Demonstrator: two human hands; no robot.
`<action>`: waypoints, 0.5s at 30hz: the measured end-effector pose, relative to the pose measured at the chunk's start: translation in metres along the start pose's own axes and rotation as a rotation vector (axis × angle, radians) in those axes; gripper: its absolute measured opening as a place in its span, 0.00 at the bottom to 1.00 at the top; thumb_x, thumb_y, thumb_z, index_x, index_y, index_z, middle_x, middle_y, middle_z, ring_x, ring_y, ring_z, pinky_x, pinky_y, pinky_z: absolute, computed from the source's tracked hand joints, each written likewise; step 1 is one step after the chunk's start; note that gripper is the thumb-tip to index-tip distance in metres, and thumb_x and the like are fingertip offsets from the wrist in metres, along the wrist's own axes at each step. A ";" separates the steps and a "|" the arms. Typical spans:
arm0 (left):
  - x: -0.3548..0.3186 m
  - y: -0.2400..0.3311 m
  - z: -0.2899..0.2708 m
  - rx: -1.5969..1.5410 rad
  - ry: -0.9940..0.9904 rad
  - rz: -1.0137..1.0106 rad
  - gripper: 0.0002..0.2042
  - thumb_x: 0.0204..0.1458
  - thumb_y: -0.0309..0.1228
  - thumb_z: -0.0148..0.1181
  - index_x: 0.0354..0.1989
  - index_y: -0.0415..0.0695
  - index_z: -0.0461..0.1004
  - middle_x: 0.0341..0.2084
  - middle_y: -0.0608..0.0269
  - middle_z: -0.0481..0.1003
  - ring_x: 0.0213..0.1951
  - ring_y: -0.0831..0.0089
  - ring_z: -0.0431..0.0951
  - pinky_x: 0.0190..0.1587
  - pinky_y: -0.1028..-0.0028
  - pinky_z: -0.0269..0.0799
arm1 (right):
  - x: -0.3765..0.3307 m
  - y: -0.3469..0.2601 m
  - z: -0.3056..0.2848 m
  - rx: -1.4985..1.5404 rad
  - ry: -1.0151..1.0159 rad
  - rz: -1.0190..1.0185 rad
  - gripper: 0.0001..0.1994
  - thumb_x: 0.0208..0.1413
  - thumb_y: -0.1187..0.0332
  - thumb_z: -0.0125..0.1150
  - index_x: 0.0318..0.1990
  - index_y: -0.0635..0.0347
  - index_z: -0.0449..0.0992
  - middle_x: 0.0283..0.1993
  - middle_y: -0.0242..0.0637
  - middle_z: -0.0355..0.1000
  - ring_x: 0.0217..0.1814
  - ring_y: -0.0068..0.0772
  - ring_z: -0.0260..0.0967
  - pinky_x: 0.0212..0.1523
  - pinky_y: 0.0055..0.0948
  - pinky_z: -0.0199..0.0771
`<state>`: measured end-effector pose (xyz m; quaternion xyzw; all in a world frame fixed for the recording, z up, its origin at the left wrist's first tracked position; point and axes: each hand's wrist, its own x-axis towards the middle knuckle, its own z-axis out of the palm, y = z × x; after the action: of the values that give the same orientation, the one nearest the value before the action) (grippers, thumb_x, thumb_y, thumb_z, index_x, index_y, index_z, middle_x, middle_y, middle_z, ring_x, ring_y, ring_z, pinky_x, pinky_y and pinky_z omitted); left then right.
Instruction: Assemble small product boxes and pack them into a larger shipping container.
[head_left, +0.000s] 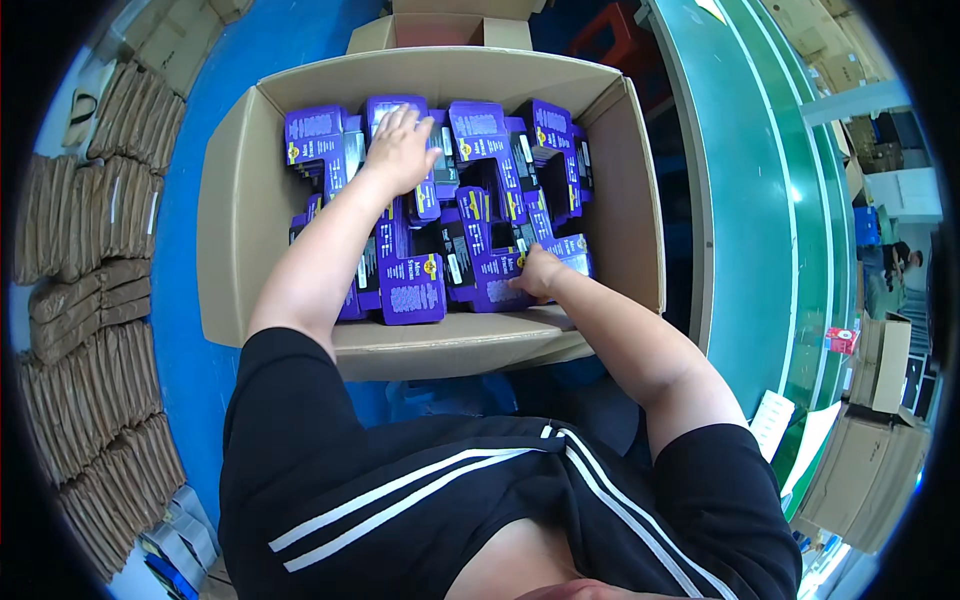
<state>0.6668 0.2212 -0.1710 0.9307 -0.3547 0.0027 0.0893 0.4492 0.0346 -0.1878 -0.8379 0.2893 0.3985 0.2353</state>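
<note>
The person bends over a big open cardboard box (232, 190) that stands on a blue floor (180, 330). Inside the box lie many purple retail packages (480, 135), packed close together in rows, some flat and some tilted against each other.

The left hand (400, 150) lies flat on top of the packages near the far side of the box, fingers spread and pressing down; it does not grip anything. The right hand (540, 272) is lower, near the front right corner of the box, and its fingers are curled at the edge of one purple package (505, 290). If it really clamps this package or only touches it, I cannot tell. The two hands are well apart.

To the left of the box, on the floor, stand long rows of flattened brown cartons (95, 300), stacked on edge. To the right runs a green conveyor belt (770, 230), curved by the lens. Behind the belt are more cardboard boxes (870, 460). One smaller open box (440, 30) stands just behind the big one.
</note>
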 end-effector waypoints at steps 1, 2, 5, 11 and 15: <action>-0.002 0.005 -0.006 -0.045 0.024 -0.024 0.24 0.54 0.41 0.59 0.56 0.40 0.70 0.57 0.46 0.68 0.63 0.50 0.63 0.68 0.56 0.54 | 0.002 0.003 0.001 -0.019 0.014 -0.016 0.31 0.54 0.59 0.70 0.56 0.73 0.64 0.42 0.52 0.75 0.36 0.49 0.77 0.33 0.37 0.84; -0.011 0.016 -0.013 -0.079 0.128 0.056 0.18 0.52 0.36 0.61 0.47 0.39 0.72 0.50 0.49 0.70 0.57 0.52 0.67 0.64 0.57 0.58 | 0.000 0.003 0.000 -0.010 0.014 -0.014 0.31 0.54 0.59 0.70 0.56 0.73 0.64 0.42 0.52 0.75 0.36 0.49 0.77 0.33 0.37 0.84; -0.033 0.049 -0.017 -0.027 0.234 0.255 0.15 0.51 0.33 0.61 0.44 0.38 0.73 0.48 0.50 0.72 0.55 0.53 0.68 0.62 0.57 0.60 | -0.007 -0.004 -0.007 -0.057 -0.034 -0.030 0.30 0.53 0.59 0.70 0.55 0.74 0.66 0.42 0.52 0.75 0.35 0.49 0.77 0.33 0.36 0.83; -0.017 0.082 0.016 0.119 0.326 0.144 0.25 0.53 0.35 0.59 0.61 0.44 0.68 0.60 0.47 0.65 0.64 0.50 0.61 0.67 0.51 0.53 | -0.007 -0.002 -0.011 -0.088 -0.045 -0.095 0.25 0.54 0.60 0.69 0.49 0.75 0.72 0.39 0.52 0.76 0.32 0.48 0.77 0.31 0.35 0.82; 0.020 0.068 0.037 0.265 0.054 0.146 0.31 0.53 0.38 0.61 0.67 0.48 0.62 0.64 0.47 0.61 0.68 0.48 0.55 0.68 0.47 0.47 | -0.014 -0.006 -0.013 -0.096 -0.035 -0.125 0.23 0.55 0.60 0.68 0.45 0.77 0.74 0.36 0.52 0.77 0.29 0.47 0.77 0.29 0.35 0.81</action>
<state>0.6347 0.1514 -0.1949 0.9056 -0.4155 0.0810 -0.0254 0.4526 0.0347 -0.1681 -0.8575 0.2126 0.4113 0.2243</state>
